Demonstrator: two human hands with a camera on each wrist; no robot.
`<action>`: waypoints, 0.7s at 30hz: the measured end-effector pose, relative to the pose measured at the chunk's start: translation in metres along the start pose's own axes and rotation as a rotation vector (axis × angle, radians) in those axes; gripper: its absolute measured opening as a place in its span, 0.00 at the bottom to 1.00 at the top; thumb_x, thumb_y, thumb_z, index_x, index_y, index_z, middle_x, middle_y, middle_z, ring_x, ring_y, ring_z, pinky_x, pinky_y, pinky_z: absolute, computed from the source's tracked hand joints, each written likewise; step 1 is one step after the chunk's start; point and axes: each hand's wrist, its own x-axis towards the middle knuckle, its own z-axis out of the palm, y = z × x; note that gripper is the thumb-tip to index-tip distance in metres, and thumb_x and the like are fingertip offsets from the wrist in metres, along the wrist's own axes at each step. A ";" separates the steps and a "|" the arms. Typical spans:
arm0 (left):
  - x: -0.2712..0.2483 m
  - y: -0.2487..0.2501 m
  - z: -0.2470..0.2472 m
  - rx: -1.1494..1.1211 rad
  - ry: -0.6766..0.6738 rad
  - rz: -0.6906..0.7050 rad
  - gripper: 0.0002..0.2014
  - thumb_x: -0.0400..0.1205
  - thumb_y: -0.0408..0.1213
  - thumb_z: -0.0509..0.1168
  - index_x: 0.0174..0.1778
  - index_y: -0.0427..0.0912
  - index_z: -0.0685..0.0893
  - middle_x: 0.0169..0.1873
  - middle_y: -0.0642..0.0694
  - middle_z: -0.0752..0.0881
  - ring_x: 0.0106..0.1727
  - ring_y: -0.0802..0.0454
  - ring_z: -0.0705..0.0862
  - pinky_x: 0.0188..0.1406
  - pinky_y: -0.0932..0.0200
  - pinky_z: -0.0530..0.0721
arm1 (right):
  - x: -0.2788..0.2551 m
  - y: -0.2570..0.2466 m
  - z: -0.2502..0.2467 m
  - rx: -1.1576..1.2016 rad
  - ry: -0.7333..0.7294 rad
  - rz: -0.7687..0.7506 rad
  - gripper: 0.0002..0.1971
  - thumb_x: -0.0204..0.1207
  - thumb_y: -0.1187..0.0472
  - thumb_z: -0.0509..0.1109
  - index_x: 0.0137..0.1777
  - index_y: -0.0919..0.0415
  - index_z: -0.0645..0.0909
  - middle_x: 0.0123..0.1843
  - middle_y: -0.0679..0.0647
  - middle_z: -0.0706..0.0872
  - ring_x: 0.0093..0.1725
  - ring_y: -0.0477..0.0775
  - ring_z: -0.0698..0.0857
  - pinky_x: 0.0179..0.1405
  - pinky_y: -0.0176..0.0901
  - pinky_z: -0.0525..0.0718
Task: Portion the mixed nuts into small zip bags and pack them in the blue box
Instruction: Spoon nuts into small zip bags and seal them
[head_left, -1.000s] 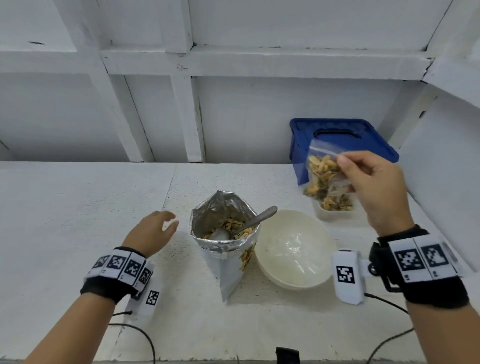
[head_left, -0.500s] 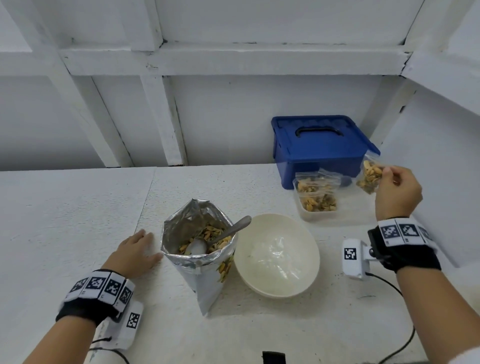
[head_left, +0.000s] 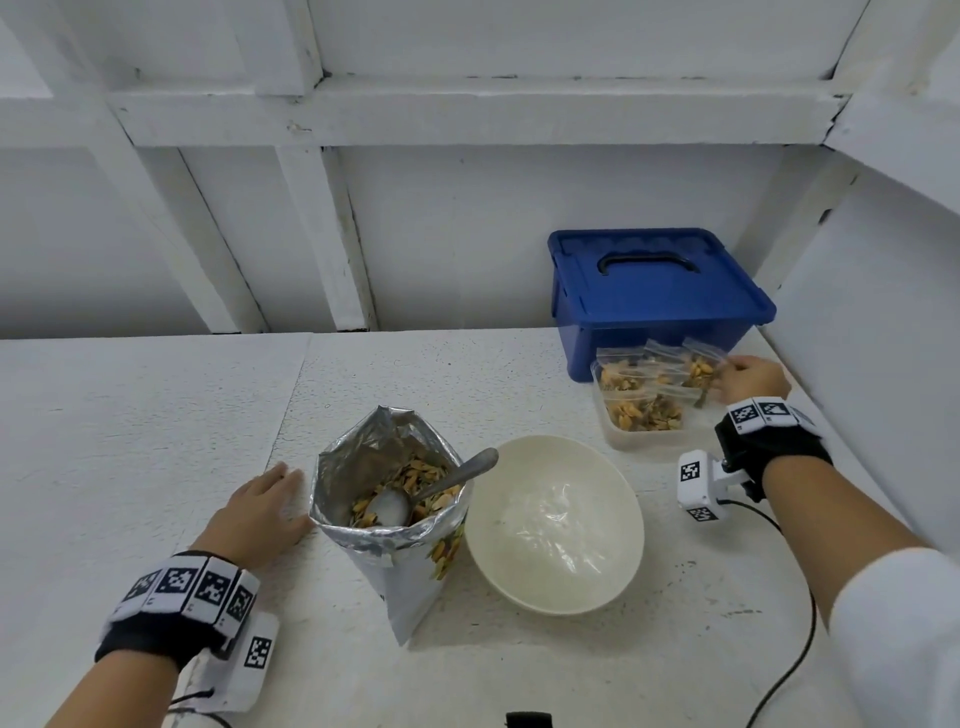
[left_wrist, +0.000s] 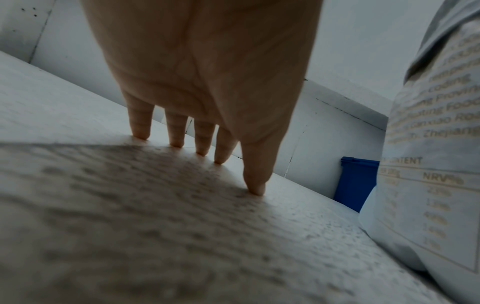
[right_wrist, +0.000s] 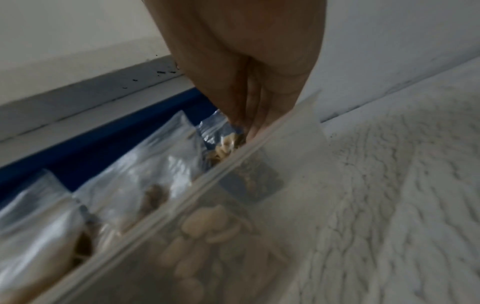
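Note:
The blue box (head_left: 660, 291) stands lidded at the back right, also seen in the wrist views (left_wrist: 358, 181) (right_wrist: 103, 148). In front of it a clear tub (head_left: 644, 439) holds several small zip bags of nuts. My right hand (head_left: 748, 376) pinches one filled zip bag (head_left: 698, 369) at the tub's right side; in the right wrist view the fingers (right_wrist: 249, 115) grip the bag (right_wrist: 226, 144) just behind the tub's rim (right_wrist: 197, 193). My left hand (head_left: 260, 512) lies flat on the table beside the open foil nut bag (head_left: 389, 499), its fingertips (left_wrist: 176, 142) touching the surface.
A metal spoon (head_left: 457, 475) stands in the foil bag (left_wrist: 436, 164). A white bowl (head_left: 553, 525) lined with clear film sits right of it. White walls close in behind and on the right. A black cable (head_left: 800, 623) trails from my right wrist.
My right hand has carried the filled zip bag down from in front of the blue box into the clear tub. My left hand has settled flat on the table.

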 end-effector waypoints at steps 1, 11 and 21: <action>0.000 0.000 0.000 -0.014 0.000 -0.002 0.40 0.60 0.70 0.58 0.70 0.58 0.72 0.78 0.52 0.66 0.78 0.49 0.63 0.76 0.43 0.66 | 0.004 0.003 0.000 0.016 -0.018 0.013 0.12 0.78 0.68 0.63 0.58 0.70 0.84 0.54 0.69 0.86 0.53 0.71 0.84 0.56 0.57 0.83; -0.007 0.013 -0.002 -0.016 0.048 0.005 0.30 0.75 0.51 0.69 0.73 0.50 0.71 0.79 0.48 0.64 0.78 0.44 0.63 0.77 0.43 0.64 | -0.052 -0.022 -0.039 -0.057 -0.039 -0.244 0.18 0.79 0.63 0.64 0.68 0.68 0.77 0.63 0.67 0.82 0.63 0.64 0.79 0.61 0.46 0.74; -0.005 0.010 -0.006 0.144 -0.005 0.067 0.43 0.62 0.73 0.50 0.70 0.53 0.73 0.77 0.52 0.66 0.78 0.47 0.64 0.74 0.44 0.68 | -0.182 -0.024 -0.029 -0.199 -0.732 -0.562 0.13 0.76 0.57 0.71 0.60 0.55 0.83 0.51 0.47 0.85 0.46 0.37 0.82 0.50 0.26 0.79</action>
